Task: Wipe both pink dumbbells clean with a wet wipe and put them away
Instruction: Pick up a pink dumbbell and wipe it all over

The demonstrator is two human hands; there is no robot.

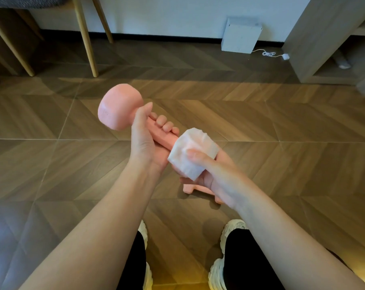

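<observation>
Left hand [145,141] grips the pink dumbbell's [119,107] handle; right hand [217,174] clasps a white wipe [193,153] wrapped over its near head.

Dumbbell [119,107] held above the floor [51,168], free head up-left, handle running down-right. Left hand [145,141] around the handle; right hand [214,174] just right of it, wipe [193,152] over the near head. Second dumbbell [190,188] on the floor beneath the right hand (mostly hidden, probably lying flat). Shoes [229,233] nearest the camera. Chair legs [87,36] far left, box [240,35] against the back wall, shelf unit [315,38] far right.
</observation>
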